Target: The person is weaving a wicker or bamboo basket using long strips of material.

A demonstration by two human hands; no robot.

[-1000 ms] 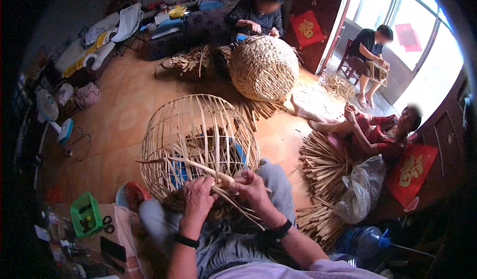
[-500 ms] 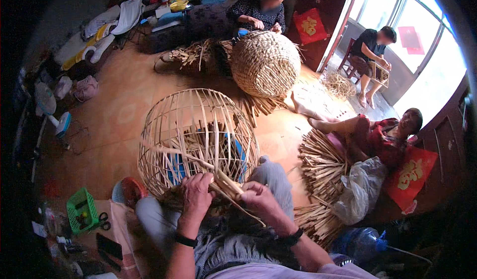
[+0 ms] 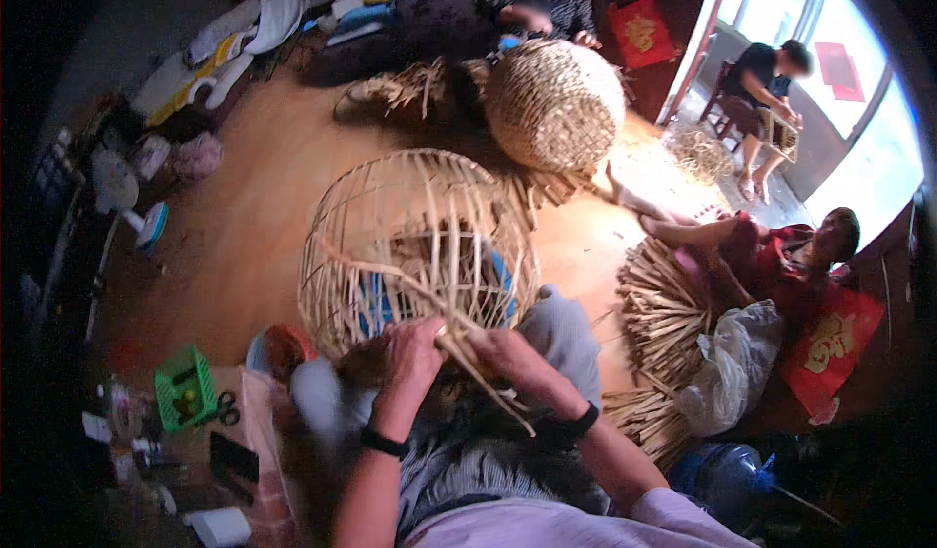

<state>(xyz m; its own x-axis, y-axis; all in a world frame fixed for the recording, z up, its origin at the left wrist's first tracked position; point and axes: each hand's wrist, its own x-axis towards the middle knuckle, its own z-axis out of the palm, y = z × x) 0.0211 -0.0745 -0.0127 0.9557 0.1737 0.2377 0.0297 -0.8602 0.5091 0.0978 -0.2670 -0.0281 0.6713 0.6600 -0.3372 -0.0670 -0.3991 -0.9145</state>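
An open basket frame of pale bent strips (image 3: 432,202) stands on its side in front of my knees, its ribs spaced apart. My left hand (image 3: 412,355) is closed at the near edge of the frame, pinching a long, pale plant strip (image 3: 390,270). Right beside it, my right hand (image 3: 505,355) has its fingers curled round the strip where several strands meet. One end of the strip reaches up across the ribs to the left; a thin tail hangs down to the lower right. My fingertips are partly hidden and a little blurred.
Bundled stalks (image 3: 664,294) and a clear plastic bag (image 3: 727,367) lie at my right. Ahead, a person works behind a large woven basket (image 3: 556,109); two others sit at the right. A green plastic basket (image 3: 185,387), scissors (image 3: 227,408) and a phone (image 3: 234,457) lie at my left.
The whole view has shifted, so the scene sits farther right. My hands have come closer together at the frame's near edge, with the strip still in them.
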